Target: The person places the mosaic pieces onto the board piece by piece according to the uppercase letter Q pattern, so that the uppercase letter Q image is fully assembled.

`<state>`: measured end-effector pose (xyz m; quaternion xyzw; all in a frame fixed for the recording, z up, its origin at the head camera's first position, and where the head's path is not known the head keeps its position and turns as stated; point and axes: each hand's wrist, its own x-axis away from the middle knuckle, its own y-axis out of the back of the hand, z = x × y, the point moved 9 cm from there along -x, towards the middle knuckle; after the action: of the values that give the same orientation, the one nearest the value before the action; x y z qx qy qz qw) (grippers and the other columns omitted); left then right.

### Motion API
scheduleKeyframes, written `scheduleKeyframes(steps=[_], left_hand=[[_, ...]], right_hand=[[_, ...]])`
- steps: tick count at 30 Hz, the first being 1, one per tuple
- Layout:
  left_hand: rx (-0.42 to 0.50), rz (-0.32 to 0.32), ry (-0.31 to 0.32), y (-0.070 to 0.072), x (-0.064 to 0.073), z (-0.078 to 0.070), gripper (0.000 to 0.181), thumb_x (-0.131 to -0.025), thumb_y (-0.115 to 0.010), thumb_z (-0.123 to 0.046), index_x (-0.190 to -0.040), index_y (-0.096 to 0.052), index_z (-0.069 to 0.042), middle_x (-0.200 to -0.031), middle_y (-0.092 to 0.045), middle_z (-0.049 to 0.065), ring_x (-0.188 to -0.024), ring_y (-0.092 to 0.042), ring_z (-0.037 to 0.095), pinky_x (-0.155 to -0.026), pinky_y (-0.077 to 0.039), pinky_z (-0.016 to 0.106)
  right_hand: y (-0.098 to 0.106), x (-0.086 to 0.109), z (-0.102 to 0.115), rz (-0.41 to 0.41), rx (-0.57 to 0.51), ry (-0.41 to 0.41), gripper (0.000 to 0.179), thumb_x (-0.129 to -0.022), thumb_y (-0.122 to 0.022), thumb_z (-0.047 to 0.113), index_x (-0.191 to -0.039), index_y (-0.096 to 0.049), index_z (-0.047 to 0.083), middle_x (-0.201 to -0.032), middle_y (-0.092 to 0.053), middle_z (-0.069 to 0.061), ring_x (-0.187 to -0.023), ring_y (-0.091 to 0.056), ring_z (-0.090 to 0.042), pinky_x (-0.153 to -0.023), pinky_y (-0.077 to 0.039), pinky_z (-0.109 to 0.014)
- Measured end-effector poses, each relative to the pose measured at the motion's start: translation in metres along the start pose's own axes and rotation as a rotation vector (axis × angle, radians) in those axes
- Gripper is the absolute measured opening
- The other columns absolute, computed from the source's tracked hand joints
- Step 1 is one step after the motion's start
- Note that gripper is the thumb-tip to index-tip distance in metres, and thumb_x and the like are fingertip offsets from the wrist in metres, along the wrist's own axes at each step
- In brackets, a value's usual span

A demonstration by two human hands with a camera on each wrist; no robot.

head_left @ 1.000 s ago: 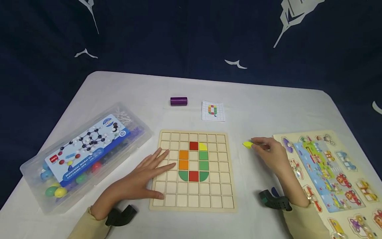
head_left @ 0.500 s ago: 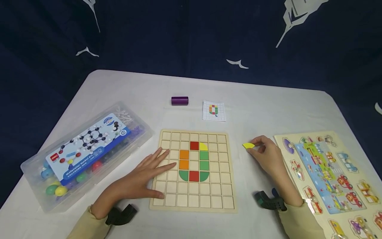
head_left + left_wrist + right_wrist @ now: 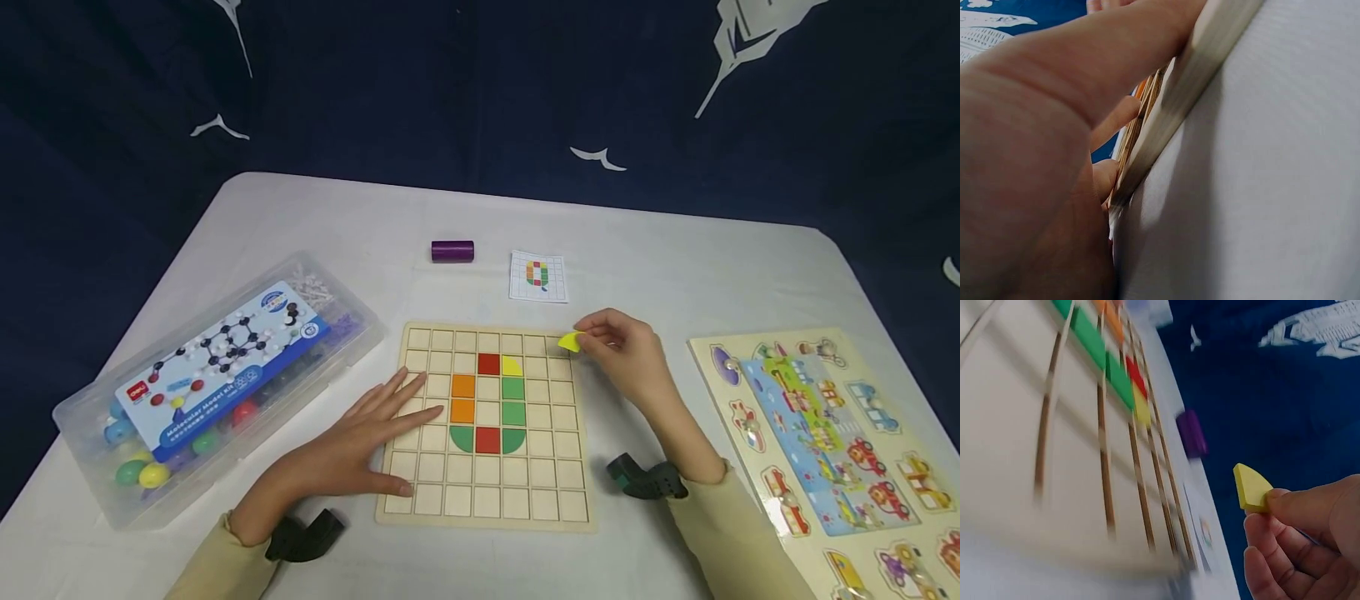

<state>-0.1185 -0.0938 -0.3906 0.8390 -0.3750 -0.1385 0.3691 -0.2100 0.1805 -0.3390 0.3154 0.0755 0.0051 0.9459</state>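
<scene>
My right hand (image 3: 624, 354) pinches a yellow quarter-circle piece (image 3: 1250, 487) between thumb and fingertips, over the upper right corner of a wooden grid board (image 3: 551, 475). The left hand (image 3: 360, 446) rests with spread fingers on the board's left edge; its thumb lies along the edge in the left wrist view. In the grid sit red squares (image 3: 488, 364), orange squares (image 3: 462, 387), green squares (image 3: 513, 388), green quarter-circles (image 3: 462, 438) at the lower corners and a yellow quarter-circle (image 3: 512, 367) at upper right. The cell left of the upper red square is bare wood.
Behind the board lie a purple cylinder (image 3: 452, 251) and a small card (image 3: 538, 277) printed with a coloured grid pattern. A lidded plastic box (image 3: 225, 367) labelled as a molecular model kit stands at left. At right lies a picture puzzle board (image 3: 825, 450).
My right hand has carried the yellow quarter-circle leftward and slightly away, from beside the puzzle board to over the grid board's right corner. The left hand stays in place.
</scene>
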Motion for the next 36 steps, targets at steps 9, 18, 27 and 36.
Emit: scheduleKeyframes(steps=[9, 18, 27, 36], left_hand=[[-0.003, 0.009, 0.008, -0.003, -0.001, 0.002, 0.089, -0.073, -0.077, -0.044, -0.147, -0.034, -0.021, -0.156, -0.001, 0.006, -0.139, 0.01, 0.025, -0.107, -0.001, 0.054], [-0.018, 0.015, 0.01, -0.003, 0.0, 0.002, 0.088, -0.074, -0.074, -0.048, -0.147, -0.034, -0.02, -0.156, -0.001, 0.006, -0.139, 0.01, 0.025, -0.107, -0.002, 0.054], [-0.023, -0.001, -0.023, -0.001, -0.001, -0.001, 0.086, -0.074, -0.075, -0.045, -0.146, -0.035, -0.018, -0.156, -0.003, 0.009, -0.139, 0.008, 0.027, -0.106, -0.003, 0.055], [-0.017, 0.005, -0.005, 0.0, 0.001, -0.001, 0.087, -0.074, -0.077, -0.043, -0.146, -0.036, -0.018, -0.156, -0.003, 0.009, -0.14, 0.008, 0.026, -0.107, -0.002, 0.055]], right_hand=[[-0.09, -0.021, 0.038, 0.296, -0.216, -0.006, 0.005, -0.086, -0.067, 0.003, -0.09, -0.066, 0.0, -0.077, -0.067, -0.006, -0.069, -0.06, -0.021, -0.064, -0.048, -0.027], [-0.114, -0.023, 0.044, 0.327, -0.043, 0.07, 0.005, -0.083, -0.071, 0.006, -0.081, -0.067, 0.009, -0.069, -0.063, 0.003, -0.06, -0.055, -0.014, -0.057, -0.043, -0.027], [-0.117, -0.021, 0.058, 0.349, 0.065, 0.168, 0.008, -0.082, -0.072, 0.007, -0.077, -0.067, 0.011, -0.067, -0.061, 0.006, -0.057, -0.051, -0.012, -0.056, -0.042, -0.027], [-0.12, -0.015, 0.066, 0.359, 0.221, 0.262, 0.007, -0.082, -0.071, 0.006, -0.078, -0.069, 0.011, -0.075, -0.057, 0.004, -0.073, -0.048, -0.015, -0.069, -0.04, -0.03]])
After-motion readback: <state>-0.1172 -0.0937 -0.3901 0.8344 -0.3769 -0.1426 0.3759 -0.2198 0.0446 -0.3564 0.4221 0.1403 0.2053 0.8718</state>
